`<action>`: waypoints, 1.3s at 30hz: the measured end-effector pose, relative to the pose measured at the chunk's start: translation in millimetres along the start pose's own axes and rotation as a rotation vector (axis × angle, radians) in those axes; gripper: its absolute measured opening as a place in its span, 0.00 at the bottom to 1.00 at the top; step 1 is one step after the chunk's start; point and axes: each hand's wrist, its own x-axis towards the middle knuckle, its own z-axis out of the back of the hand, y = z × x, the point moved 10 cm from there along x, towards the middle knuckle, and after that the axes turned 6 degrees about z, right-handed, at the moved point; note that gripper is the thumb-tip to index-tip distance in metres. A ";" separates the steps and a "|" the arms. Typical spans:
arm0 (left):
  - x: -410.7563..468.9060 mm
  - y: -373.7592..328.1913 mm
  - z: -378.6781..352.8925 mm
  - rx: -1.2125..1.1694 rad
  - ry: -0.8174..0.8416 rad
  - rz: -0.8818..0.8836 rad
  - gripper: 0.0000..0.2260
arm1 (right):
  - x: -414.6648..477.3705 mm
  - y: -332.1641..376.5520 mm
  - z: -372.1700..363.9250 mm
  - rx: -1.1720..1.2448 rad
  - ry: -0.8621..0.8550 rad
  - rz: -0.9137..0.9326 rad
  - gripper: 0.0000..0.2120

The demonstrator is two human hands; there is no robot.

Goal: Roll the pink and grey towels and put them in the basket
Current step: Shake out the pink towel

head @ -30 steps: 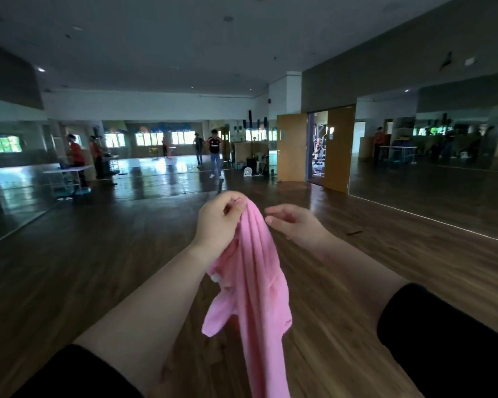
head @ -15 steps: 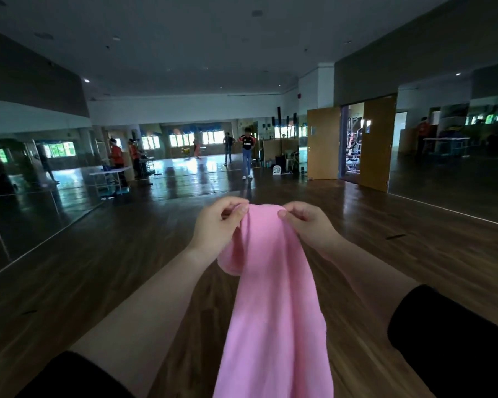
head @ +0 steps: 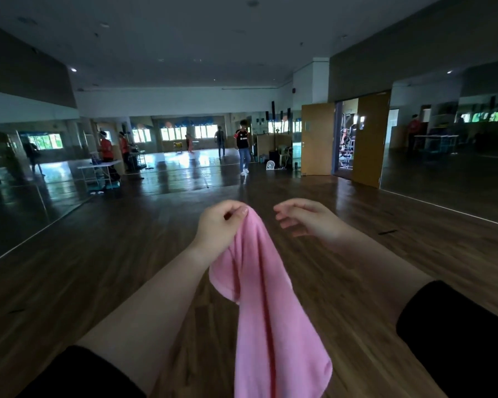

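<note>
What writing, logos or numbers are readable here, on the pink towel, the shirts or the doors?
No text here can be read.
pink towel: no label or print shows.
black shirt on the walking person: pale chest marks, too blurred to read.
wooden door: a small pale panel, nothing legible.

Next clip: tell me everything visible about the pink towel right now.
The pink towel is plain, soft-looking cloth, not rolled. It hangs bunched in long vertical folds above the wooden floor, its lower end leaving the frame's bottom. The left hand pinches its top between thumb and fingers; a loose fold sags below that grip. The right hand is nearby, apart from it, holding nothing.
</note>
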 end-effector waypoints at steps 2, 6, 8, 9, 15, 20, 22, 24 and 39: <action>-2.4 -0.5 0.1 0.000 0.002 -0.005 0.07 | 0.0 -10.8 2.1 -0.057 -0.010 -0.086 0.12; -3.1 -0.4 6.7 -0.028 -0.001 -0.020 0.07 | -8.5 -44.9 -22.9 -0.148 0.107 -0.245 0.18; -3.5 0.1 11.3 -0.051 -0.005 -0.024 0.08 | -9.4 -55.6 -36.7 -0.152 0.136 -0.255 0.15; -4.4 0.8 14.1 -0.066 -0.008 -0.018 0.08 | -7.6 -56.8 -41.3 -0.156 0.135 -0.231 0.13; -8.2 4.8 25.7 -0.107 -0.014 -0.005 0.08 | -5.5 -47.7 -62.9 0.002 0.185 -0.162 0.20; -9.9 12.3 30.8 -0.118 -0.031 0.000 0.07 | 1.4 -26.6 -58.7 0.010 0.076 0.052 0.05; -9.8 16.3 33.4 -0.195 -0.050 0.045 0.07 | 0.8 -10.1 -44.4 0.063 -0.048 0.139 0.06; -9.3 19.4 33.6 -0.263 -0.052 0.105 0.07 | 1.5 8.6 -28.4 0.066 -0.132 0.214 0.08; -25.7 -4.6 -26.1 -0.202 0.257 0.017 0.05 | -11.5 42.9 -21.9 -0.019 -0.057 0.339 0.09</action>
